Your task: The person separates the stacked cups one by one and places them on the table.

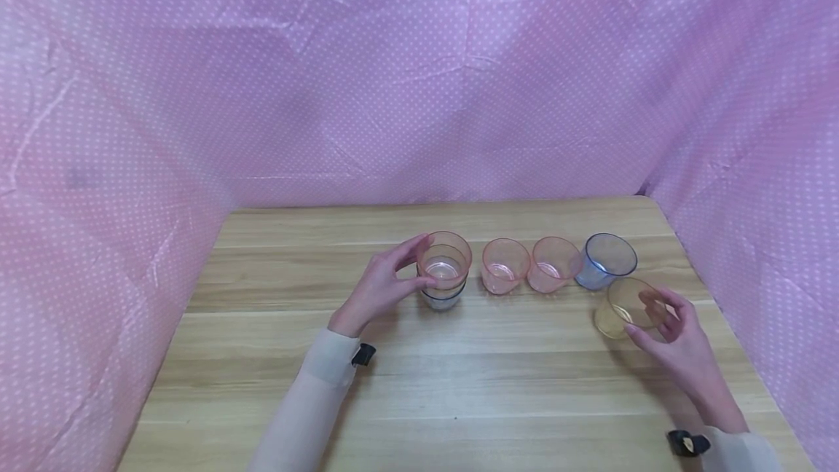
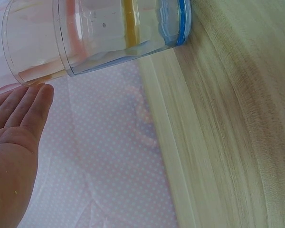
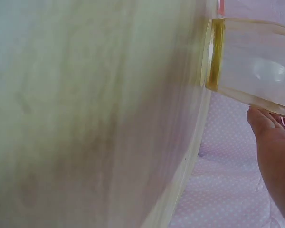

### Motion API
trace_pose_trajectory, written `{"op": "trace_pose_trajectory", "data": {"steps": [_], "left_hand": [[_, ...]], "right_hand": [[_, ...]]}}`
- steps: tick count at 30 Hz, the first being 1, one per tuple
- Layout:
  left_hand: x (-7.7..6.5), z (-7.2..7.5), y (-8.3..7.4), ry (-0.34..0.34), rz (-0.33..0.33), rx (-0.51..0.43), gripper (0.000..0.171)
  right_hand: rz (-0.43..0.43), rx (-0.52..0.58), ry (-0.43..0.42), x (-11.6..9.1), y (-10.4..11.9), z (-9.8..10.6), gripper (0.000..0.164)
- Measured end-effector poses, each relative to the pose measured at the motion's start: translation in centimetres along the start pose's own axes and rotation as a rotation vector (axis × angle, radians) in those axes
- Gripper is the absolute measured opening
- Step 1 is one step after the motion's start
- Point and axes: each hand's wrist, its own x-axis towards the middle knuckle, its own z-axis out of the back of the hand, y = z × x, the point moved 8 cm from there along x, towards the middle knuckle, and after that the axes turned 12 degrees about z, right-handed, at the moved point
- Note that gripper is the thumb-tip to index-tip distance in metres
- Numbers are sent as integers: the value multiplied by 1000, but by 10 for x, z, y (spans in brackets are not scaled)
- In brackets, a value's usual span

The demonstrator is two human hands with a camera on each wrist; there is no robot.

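Near the table's middle stands a stack of nested clear cups: a pink cup [image 1: 446, 239] on top, a yellow cup [image 2: 130, 23] within, and a blue cup [image 2: 182, 21] at the bottom. My left hand [image 1: 380, 282] grips the pink cup near its rim, thumb in front and fingers behind. On the right, my right hand [image 1: 688, 348] holds another yellow cup [image 1: 611, 320] by its upper side. That cup is upright or slightly tilted; its base is at or close to the tabletop in the right wrist view.
Two pink cups, one nearer the stack [image 1: 501, 279] and one farther right [image 1: 549, 279], stand side by side. Another blue cup [image 1: 595, 275] stands beside them, behind the held yellow cup. The wooden table [image 1: 459, 384] meets a pink dotted cloth [image 1: 419, 130] at the back and sides.
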Motion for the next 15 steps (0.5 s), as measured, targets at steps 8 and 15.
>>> {"op": "trace_pose_trajectory", "data": {"steps": [8,15], "left_hand": [[-1,1,0,1,-1,-5,79],[-1,1,1,6,15,-5,78]], "right_hand": [[-18,-145,39,-3,-2,3,81],[0,-202,1,-8,7,9,92]]}}
